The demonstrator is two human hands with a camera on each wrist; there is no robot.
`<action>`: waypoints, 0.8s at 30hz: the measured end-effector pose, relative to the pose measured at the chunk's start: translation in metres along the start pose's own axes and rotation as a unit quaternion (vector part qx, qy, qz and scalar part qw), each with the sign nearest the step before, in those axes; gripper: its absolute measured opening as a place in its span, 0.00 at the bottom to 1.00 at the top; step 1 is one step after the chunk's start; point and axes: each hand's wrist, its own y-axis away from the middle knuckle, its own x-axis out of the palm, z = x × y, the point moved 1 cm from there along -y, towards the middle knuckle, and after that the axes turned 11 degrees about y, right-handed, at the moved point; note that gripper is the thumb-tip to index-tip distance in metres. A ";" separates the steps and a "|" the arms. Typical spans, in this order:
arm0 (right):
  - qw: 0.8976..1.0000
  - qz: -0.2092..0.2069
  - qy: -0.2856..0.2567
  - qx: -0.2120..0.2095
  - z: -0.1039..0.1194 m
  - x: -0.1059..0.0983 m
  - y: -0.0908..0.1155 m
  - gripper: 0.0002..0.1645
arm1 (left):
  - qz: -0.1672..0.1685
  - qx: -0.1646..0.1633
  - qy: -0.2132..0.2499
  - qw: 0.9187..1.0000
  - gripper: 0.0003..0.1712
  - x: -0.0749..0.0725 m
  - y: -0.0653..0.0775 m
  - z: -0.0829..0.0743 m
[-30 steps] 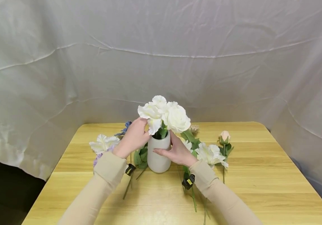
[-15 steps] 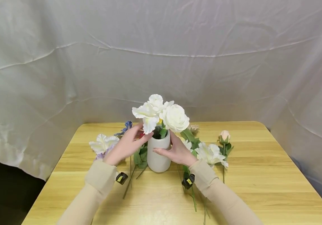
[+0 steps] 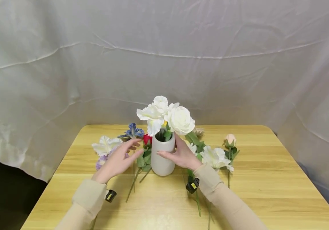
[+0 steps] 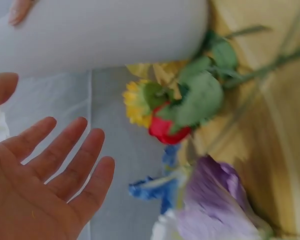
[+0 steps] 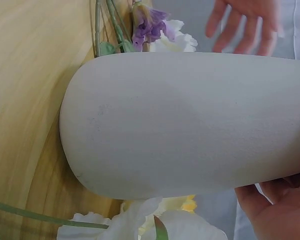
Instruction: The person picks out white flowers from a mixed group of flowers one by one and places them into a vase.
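A white vase [image 3: 163, 161] stands upright on the table. It holds a white ruffled flower [image 3: 152, 116] leaning left and a round white rose [image 3: 181, 120] on the right. My right hand [image 3: 183, 155] grips the vase's right side, thumb across the front; the right wrist view shows its fingers [image 5: 255, 202] along the wall. Left of the vase, my left hand [image 3: 120, 161] is held apart from it with fingers spread and nothing in them; its bare palm [image 4: 25, 200] faces the left wrist camera. Nearest to that hand are a red rose [image 3: 147, 140] and a blue flower [image 3: 133, 131].
White and purple flowers [image 3: 104, 146] lie at the left of the wooden table [image 3: 268, 191]. Past the right hand are a white flower [image 3: 214, 157] and a peach rosebud [image 3: 230, 140], their stems toward the front. A yellow flower [image 4: 136, 104] shows beside the red rose. Grey cloth [image 3: 164, 80] hangs behind.
My left hand has let go of the white ruffled flower and drawn back left and down from the vase mouth, uncovering the red rose. My right hand stays on the vase.
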 end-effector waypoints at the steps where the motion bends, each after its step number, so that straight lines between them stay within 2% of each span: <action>1: 1.000 -0.001 0.001 0.000 0.001 0.000 0.000 0.44 | -0.008 0.002 -0.008 1.000 0.31 -0.001 0.003 0.003; 5: 1.000 -0.003 -0.002 -0.008 0.002 0.001 0.000 0.46 | -0.043 0.004 -0.049 0.998 0.28 -0.006 0.015 0.016; 9: 1.000 -0.007 -0.001 -0.009 0.004 0.003 0.001 0.47 | -0.064 -0.011 -0.089 0.994 0.26 -0.016 0.027 0.027; 18: 1.000 -0.017 0.003 -0.005 0.005 0.001 0.002 0.47 | -0.068 -0.064 -0.151 0.984 0.18 -0.041 0.049 0.032; 24: 1.000 -0.017 0.009 -0.006 0.004 0.003 0.002 0.48 | -0.042 -0.093 -0.178 0.979 0.14 -0.050 0.062 0.034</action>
